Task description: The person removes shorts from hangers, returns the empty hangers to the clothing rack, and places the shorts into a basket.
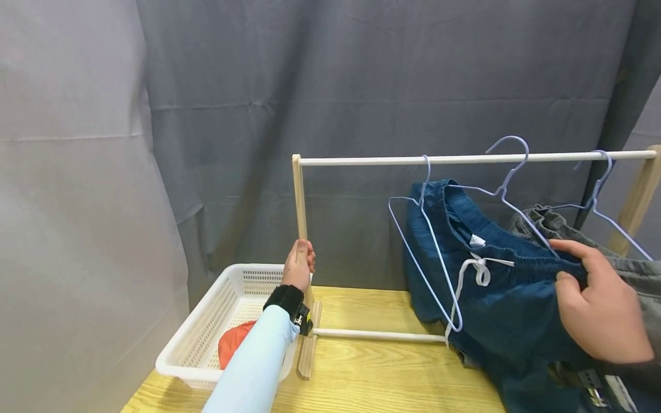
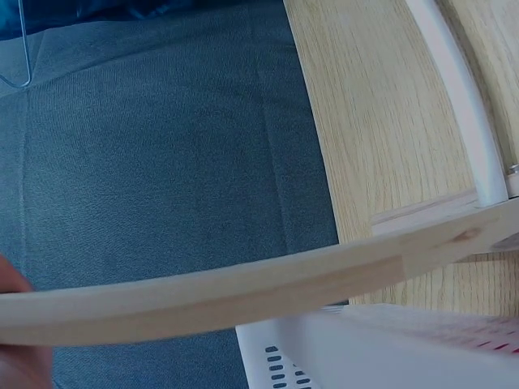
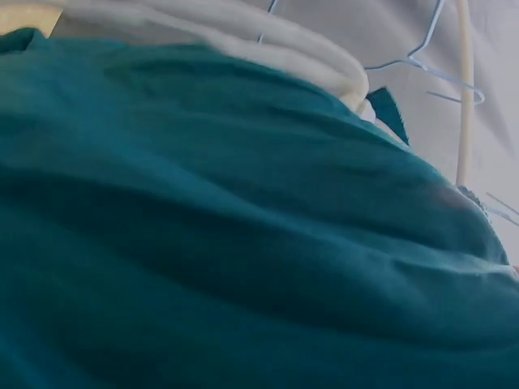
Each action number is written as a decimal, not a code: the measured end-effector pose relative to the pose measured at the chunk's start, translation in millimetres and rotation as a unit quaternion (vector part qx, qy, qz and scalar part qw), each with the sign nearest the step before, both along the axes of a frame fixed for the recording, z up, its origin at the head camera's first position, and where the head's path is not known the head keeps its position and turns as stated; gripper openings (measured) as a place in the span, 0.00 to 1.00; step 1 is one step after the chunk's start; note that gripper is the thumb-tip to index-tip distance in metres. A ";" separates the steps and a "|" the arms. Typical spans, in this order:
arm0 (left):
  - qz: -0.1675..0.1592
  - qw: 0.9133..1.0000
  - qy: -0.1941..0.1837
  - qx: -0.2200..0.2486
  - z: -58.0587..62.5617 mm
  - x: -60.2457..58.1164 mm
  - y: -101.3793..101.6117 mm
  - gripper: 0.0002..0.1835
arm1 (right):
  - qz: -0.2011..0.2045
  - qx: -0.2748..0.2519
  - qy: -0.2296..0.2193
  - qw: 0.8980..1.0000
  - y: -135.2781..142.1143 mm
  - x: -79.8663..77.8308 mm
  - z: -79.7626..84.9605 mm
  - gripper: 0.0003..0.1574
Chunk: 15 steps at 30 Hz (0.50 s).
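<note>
My left hand (image 1: 298, 265) grips the upright wooden post (image 1: 299, 198) at the left end of a clothes rack; the post also crosses the left wrist view. On the right, my right hand (image 1: 601, 304) pinches the waistband of dark blue drawstring pants (image 1: 506, 304), thumb in front. A lilac hanger (image 1: 508, 180) has one arm running down to the waistband near my fingertips. Its hook rises above the rail (image 1: 361, 161); whether it rests there I cannot tell. The blue fabric (image 3: 243, 203) fills most of the right wrist view.
Another lilac hanger (image 1: 405, 241) hangs from the rail, left of the pants' drawstring. Grey pants (image 1: 558, 226) and a further hanger (image 1: 596, 195) are at the right. A white basket (image 1: 193, 321) with an orange-red cloth (image 1: 232, 343) stands left of the rack on the wooden table (image 1: 382, 367).
</note>
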<state>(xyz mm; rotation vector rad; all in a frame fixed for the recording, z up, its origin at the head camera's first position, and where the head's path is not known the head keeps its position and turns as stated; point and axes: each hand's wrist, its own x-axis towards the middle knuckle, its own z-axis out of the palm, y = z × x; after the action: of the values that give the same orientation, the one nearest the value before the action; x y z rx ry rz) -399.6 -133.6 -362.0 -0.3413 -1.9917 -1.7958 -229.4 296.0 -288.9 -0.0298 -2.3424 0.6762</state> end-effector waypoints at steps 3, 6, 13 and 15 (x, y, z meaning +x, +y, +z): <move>0.001 1.000 -0.003 0.000 0.3 -0.2 -0.1 0.24 | -0.008 0.012 0.000 1.000 -0.2 1.7 -2.0 0.37; 0.002 1.000 -0.005 -0.002 0.2 -0.7 -0.1 0.26 | -0.015 0.020 0.001 1.000 0.2 3.6 -4.4 0.37; 0.002 1.000 -0.007 -0.005 -0.6 -1.3 0.1 0.24 | -0.019 0.039 -0.002 0.999 3.6 4.5 -10.3 0.36; 0.003 1.000 -0.006 -0.006 -0.9 -1.6 -0.1 0.24 | -0.014 0.043 -0.004 0.999 4.1 3.9 -12.4 0.36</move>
<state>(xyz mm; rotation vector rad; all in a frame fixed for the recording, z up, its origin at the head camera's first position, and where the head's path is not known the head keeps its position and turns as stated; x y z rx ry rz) -401.3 -133.7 -362.9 -0.3291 -2.0092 -1.7876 -225.6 300.1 -301.3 -0.0277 -2.3717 0.5622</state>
